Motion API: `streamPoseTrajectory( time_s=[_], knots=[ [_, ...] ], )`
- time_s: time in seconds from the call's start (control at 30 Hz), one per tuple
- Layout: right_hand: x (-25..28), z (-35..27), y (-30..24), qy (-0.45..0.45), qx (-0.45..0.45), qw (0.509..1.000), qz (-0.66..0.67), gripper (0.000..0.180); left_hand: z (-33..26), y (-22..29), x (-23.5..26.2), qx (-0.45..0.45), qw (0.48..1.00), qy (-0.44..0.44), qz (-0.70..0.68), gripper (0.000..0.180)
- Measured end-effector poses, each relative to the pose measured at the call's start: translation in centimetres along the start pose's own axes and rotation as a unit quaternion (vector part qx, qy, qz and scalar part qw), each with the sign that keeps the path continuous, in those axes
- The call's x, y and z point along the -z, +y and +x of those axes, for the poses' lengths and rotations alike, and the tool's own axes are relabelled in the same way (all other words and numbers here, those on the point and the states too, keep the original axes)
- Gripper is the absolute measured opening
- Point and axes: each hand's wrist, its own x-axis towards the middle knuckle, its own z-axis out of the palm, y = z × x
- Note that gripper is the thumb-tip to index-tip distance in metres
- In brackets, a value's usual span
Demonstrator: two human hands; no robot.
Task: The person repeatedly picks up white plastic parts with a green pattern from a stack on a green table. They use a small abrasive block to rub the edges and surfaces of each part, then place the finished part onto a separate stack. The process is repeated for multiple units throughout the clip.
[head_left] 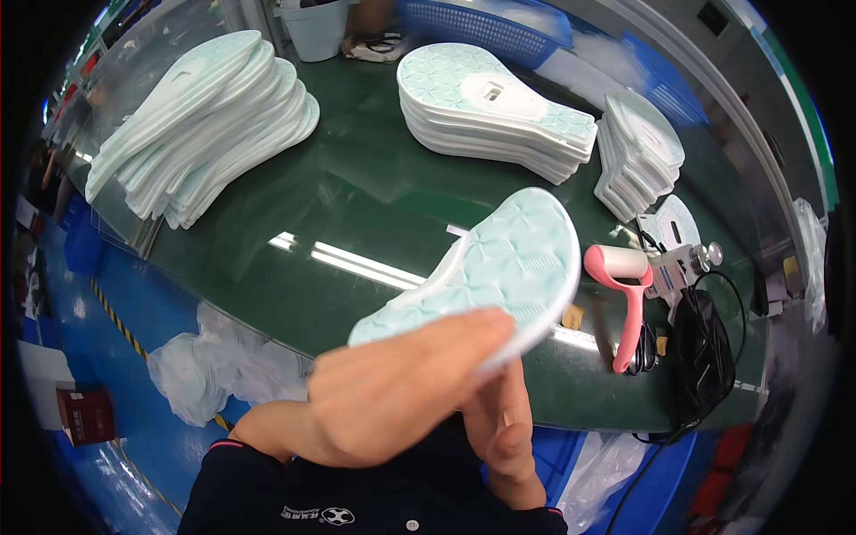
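Observation:
A paddle-shaped panel (pixel 522 254) is held up tilted above the near part of the table. It has a quilted mint-green face and a white rim. Across its near side lies my left hand (pixel 401 383), closed on it, with the fingers pointing right over the green face. My right hand (pixel 506 428) is under the near right edge and grips the panel from below; its upper fingers are hidden behind the panel.
Similar panels stand in stacks at the left (pixel 214 125), the back middle (pixel 490 111) and the right (pixel 637 152) of the green table (pixel 357 214). A pink-handled lint roller (pixel 629 303), a black pouch (pixel 703 357) and a cable lie at right. Blue baskets (pixel 486 27) line the back.

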Motion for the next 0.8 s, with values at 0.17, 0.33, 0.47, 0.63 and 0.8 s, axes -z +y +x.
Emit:
streamPoseTrajectory(
  time_s=[0.17,0.33,0.47,0.63,0.8],
  knots=[
    [1.0,-0.5,-0.8,0.083,-0.005,0.996,-0.029,0.070,0.0,0.3,-1.8,0.059,0.944,-0.016,-0.326,0.039],
    [0.8,0.4,-4.1,0.124,0.017,0.940,-0.317,0.028,1.1,-1.9,1.1,-0.115,0.982,0.067,0.135,0.059],
    [0.8,0.6,-5.9,0.081,0.174,0.868,-0.457,0.027,1.4,-1.3,2.1,-0.075,0.983,0.067,0.154,0.053],
    [1.3,0.7,-6.1,0.065,0.274,0.853,-0.440,0.016,0.2,-1.6,1.9,-0.053,0.992,0.114,0.004,0.019],
    [0.9,0.6,-6.1,0.064,0.288,0.861,-0.414,0.016,-0.3,-2.0,1.8,-0.081,0.990,0.118,-0.007,0.020]
  ],
)
